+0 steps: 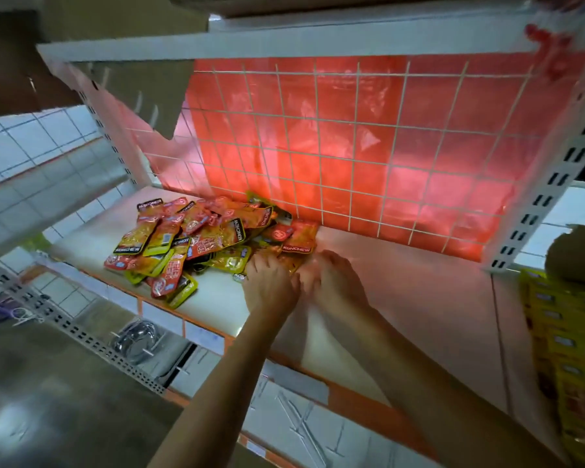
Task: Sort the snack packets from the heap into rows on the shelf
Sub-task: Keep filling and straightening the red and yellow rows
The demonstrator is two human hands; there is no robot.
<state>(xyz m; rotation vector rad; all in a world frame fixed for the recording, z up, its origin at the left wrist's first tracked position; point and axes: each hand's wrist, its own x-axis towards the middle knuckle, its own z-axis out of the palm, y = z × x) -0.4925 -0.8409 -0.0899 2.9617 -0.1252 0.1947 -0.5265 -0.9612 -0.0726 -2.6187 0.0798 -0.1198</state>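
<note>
left grip (271, 282) on heap (196, 238) edge, right grip (335, 280) blurred beside it

One heap of snack packets (190, 244) on one white shelf (402, 298): well over twenty packets, red and yellow-green mixed and overlapping, so no exact tally per colour. Two hands at the heap's near edge, left hand (271, 285) and right hand (335, 282). One wire grid (352, 146), one red plastic sheet (453, 106) behind it, one block of yellow packs (561, 332) far right, too blurred to count.
</note>
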